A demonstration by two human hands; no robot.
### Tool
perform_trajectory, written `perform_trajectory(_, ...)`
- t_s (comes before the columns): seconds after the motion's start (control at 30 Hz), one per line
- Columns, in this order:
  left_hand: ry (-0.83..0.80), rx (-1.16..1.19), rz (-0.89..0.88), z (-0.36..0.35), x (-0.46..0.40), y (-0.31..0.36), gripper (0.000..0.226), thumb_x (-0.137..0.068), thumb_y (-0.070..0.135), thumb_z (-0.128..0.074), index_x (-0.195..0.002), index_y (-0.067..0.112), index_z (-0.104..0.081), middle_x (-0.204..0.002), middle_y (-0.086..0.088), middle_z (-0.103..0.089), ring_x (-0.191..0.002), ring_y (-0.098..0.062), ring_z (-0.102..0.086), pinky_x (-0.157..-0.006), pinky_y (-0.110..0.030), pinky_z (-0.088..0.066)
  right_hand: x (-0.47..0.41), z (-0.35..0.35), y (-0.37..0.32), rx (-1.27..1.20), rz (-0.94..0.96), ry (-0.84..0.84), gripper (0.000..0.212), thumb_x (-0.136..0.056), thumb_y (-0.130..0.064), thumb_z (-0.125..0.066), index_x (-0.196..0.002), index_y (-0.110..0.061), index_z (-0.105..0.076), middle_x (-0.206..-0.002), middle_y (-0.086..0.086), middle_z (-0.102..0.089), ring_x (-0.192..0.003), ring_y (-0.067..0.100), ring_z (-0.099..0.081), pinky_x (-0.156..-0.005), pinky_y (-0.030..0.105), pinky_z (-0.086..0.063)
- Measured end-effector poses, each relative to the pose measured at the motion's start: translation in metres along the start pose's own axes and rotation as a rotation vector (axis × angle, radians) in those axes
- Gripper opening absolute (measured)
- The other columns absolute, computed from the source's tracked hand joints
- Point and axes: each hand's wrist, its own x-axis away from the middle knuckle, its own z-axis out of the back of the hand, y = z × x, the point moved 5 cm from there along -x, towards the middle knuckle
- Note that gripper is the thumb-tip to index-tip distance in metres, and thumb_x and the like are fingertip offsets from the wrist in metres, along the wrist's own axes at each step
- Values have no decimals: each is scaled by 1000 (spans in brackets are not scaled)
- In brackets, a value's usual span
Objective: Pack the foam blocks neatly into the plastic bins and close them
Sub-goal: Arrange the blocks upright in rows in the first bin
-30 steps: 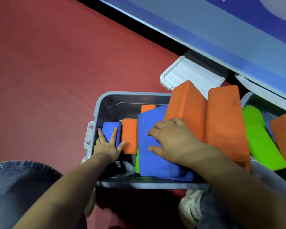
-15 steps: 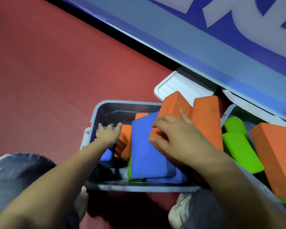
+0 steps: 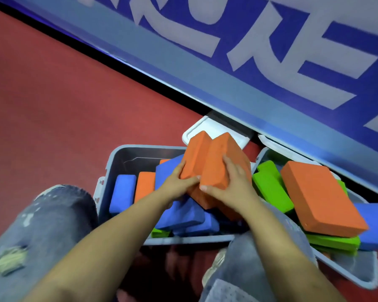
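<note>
A person crouched on a red floor (image 3: 52, 110) grips two rectangular orange foam blocks (image 3: 214, 162) held side by side, tilted up over an open grey plastic bin (image 3: 118, 158). The left hand (image 3: 179, 184) curls round the near left corner of the left block, thumb along its lower edge; the right hand (image 3: 234, 184) wraps over the right block, fingers (image 3: 227, 162) spread across its top face and thumb under its near edge. Inside the bin a blue foam block (image 3: 122, 192) and a smaller orange foam block (image 3: 144, 186) stand on edge beside each other at the left, while flat blue foam slabs (image 3: 179, 214) lie slanted beneath the hands, over a green foam piece (image 3: 160, 233) at the near wall. A second grey bin (image 3: 347, 271) to the right holds green foam blocks (image 3: 271, 186) with a large orange foam slab (image 3: 321, 197) resting on top and a blue block (image 3: 375, 225) jutting past its edge. A white plastic lid (image 3: 194, 129) lies on the floor behind the first bin, below a blue banner with white lettering (image 3: 271, 51). Knees in faded denim (image 3: 52, 214) frame the arms
</note>
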Motion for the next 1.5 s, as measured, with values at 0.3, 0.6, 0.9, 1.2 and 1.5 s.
perform_trajectory(0.3, 121, 261, -89, 24, 25, 6, 67, -83, 24, -71, -139, 42, -40, -123, 0, -58, -92, -20, -62, -71, -39, -59, 18, -9, -7, 155, 292, 98, 72, -72, -16, -79, -133, -33, -46, -159, 3, -6, -146, 24, -11, -116, 35, -21)
perform_trajectory(0.6, 144, 244, -83, 129, 42, 27, 71, -75, 28, -74, -137, 39, -42, -129, 1, -51, -109, -28, -60, -77, -48, -58, 18, -46, -41, 249, 617, 48, 70, -73, -18, -78, -122, -45, -36, -153, -20, 8, -143, 8, 1, -116, 45, -7)
perform_trajectory(0.9, 360, 252, -109, 184, 55, 2, 53, -85, 27, -67, -132, 40, -47, -126, -1, -54, -102, -28, -62, -63, -34, -59, -5, -99, -77, 175, 716, 31, 58, -66, -25, -83, -113, -24, -49, -156, -1, -8, -144, 26, -11, -115, 54, -18)
perform_trajectory(1.2, 651, 53, -170, 242, 48, -2, 73, -62, 47, -71, -129, 55, -43, -119, 0, -54, -96, -23, -64, -74, -44, -59, -60, -163, -118, 38, 471, -155, 105, -72, -41, -78, -150, -20, -12, -159, 2, -4, -145, 19, -15, -112, 41, -31)
perform_trajectory(1.5, 802, -205, -188, 257, 33, 6, 67, -71, 52, -63, -132, 59, -35, -107, 3, -42, -84, -21, -62, -78, -34, -52, -91, -189, -127, -132, 350, -98, 101, -77, -23, -77, -151, -12, -9, -157, 4, -16, -143, 16, -21, -110, 20, -21)
